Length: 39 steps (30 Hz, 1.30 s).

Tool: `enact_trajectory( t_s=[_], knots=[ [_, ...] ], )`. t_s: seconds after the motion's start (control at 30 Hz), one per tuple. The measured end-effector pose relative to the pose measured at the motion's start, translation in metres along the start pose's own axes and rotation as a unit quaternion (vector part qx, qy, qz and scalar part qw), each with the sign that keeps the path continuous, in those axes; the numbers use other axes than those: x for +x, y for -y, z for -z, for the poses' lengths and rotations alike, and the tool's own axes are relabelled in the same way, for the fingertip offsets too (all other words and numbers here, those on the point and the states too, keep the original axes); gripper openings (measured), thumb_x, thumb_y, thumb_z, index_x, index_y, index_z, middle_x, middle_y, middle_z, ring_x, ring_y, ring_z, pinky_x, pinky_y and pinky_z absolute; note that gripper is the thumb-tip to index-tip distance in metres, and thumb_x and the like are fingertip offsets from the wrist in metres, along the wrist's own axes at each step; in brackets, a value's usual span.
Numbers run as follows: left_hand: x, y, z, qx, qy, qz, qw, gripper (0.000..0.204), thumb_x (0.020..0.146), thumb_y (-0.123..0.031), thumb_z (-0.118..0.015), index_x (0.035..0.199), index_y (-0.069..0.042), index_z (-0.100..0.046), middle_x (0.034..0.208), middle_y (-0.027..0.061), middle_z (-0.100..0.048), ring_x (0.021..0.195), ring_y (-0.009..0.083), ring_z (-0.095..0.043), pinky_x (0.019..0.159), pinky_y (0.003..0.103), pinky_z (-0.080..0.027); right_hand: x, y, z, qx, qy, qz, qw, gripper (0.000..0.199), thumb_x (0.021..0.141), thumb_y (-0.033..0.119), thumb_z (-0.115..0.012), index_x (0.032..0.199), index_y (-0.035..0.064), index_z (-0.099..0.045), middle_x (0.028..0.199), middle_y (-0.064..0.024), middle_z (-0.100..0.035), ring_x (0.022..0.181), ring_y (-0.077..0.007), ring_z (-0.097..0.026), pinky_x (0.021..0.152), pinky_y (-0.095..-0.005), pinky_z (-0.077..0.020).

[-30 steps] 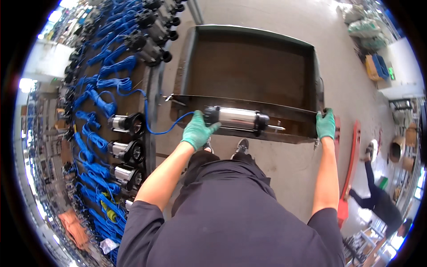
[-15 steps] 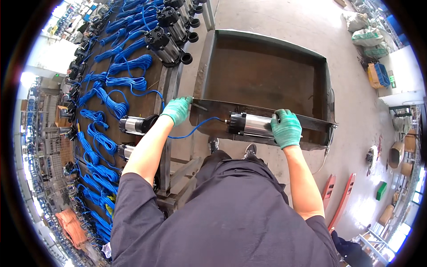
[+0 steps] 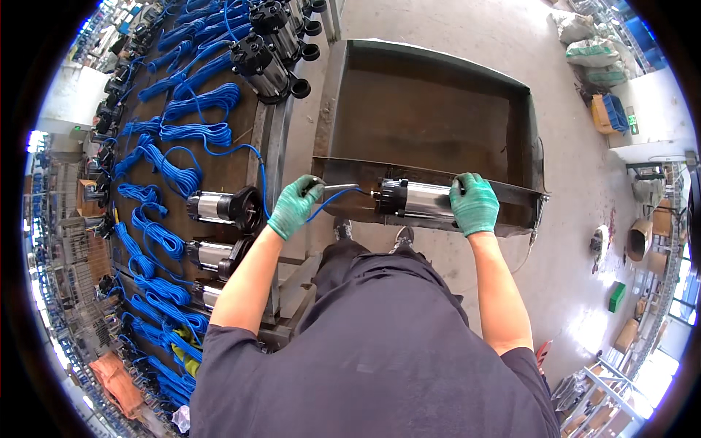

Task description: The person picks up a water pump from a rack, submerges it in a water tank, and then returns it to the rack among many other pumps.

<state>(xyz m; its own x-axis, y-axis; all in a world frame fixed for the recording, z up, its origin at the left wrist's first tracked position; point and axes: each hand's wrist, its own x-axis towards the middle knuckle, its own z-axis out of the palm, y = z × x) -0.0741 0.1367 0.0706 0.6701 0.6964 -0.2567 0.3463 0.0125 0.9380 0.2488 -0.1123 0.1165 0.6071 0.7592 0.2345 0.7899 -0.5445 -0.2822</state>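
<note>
**Rod (image 3: 339, 187) pinched, motor (image 3: 428, 201) steadied at the near edge of a steel tank (image 3: 438, 60)**

Thumb and fingertips of the left hand (image 3: 293, 207), gloved in green, close on one end of the slim rod, its free end pointing at the motor; the pinch at the tip seems chosen to leave most of the length bare. The fingers of the right hand (image 3: 475, 204) are clamped over the motor's right end, curled across its far side, likely because a round body on its side could roll.

The silvery motor lies lengthwise along the tank's near edge, just in front of a dark partition (image 3: 350, 169). From where I stand, I cannot tell whether it rests on the rim or on something below. Its black left end faces the left hand, and a blue cord (image 3: 334, 198) leaves that end, passes behind the glove and climbs over the right edge of the bench (image 3: 244, 117), slack enough, it appears, to spare the joint.

More pumps (image 3: 213, 207) lie along the bench's right edge, black ends outward, with blue coils (image 3: 175, 171) spread behind them, perhaps to keep each lead separate. Upright units (image 3: 261, 73) crowd the far right corner.
</note>
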Motion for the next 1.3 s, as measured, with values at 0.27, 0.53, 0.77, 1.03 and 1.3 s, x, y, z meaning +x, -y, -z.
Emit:
enact_trajectory(
  t_s=[0.27,0.53,0.77,1.03,1.3],
  knots=[
    [0.004,0.010,-0.042,-0.164,0.043,0.123,0.978,0.024,0.108,-0.028,-0.066,0.117,-0.005,-0.069,0.072,-0.0044,-0.055,0.058,0.0063,-0.052,0.053,0.025,-0.046,0.001,0.001,-0.001,-0.003,0.002,-0.008,1.000,0.013,0.094,0.024,-0.070,0.094,0.0105,-0.072,0.095,-0.0109,-0.071,0.092,-0.0338,-0.069,0.084,-0.0458,-0.0559],
    [0.024,0.034,-0.030,-0.290,0.157,0.298,0.896,0.035,0.107,-0.039,-0.067,0.121,-0.007,-0.068,0.073,-0.0030,-0.053,0.062,0.0115,-0.056,0.059,0.030,-0.052,0.001,0.003,-0.002,-0.021,0.005,-0.012,1.000,0.014,0.093,0.025,-0.070,0.095,0.0110,-0.073,0.095,-0.0108,-0.072,0.093,-0.0334,-0.069,0.085,-0.0451,-0.0565],
    [0.023,0.009,-0.035,-0.315,0.142,0.207,0.915,0.042,0.106,-0.037,-0.068,0.135,-0.007,-0.064,0.081,-0.0010,-0.059,0.073,0.0148,-0.062,0.072,0.034,-0.057,0.002,0.002,-0.002,-0.037,-0.006,-0.003,0.999,0.014,0.093,0.025,-0.071,0.095,0.0113,-0.073,0.095,-0.0102,-0.072,0.092,-0.0327,-0.070,0.084,-0.0448,-0.0571],
    [0.030,0.022,-0.030,0.180,0.164,0.038,0.969,0.048,0.098,-0.011,-0.073,0.144,-0.010,-0.059,0.084,-0.0003,-0.059,0.072,0.0090,-0.055,0.065,0.030,-0.050,0.004,0.006,-0.004,-0.040,0.007,-0.004,0.999,0.014,0.093,0.026,-0.070,0.094,0.0114,-0.072,0.094,-0.0102,-0.072,0.091,-0.0322,-0.070,0.083,-0.0446,-0.0576],
    [0.024,0.022,-0.028,-0.005,0.156,0.077,0.985,0.058,0.101,-0.017,-0.072,0.155,-0.012,-0.051,0.088,0.0003,-0.066,0.072,0.0117,-0.059,0.068,0.030,-0.052,0.004,0.006,-0.002,-0.041,0.002,-0.007,0.999,0.015,0.093,0.026,-0.071,0.093,0.0113,-0.073,0.094,-0.0103,-0.072,0.091,-0.0322,-0.070,0.083,-0.0444,-0.0577]
  ],
)
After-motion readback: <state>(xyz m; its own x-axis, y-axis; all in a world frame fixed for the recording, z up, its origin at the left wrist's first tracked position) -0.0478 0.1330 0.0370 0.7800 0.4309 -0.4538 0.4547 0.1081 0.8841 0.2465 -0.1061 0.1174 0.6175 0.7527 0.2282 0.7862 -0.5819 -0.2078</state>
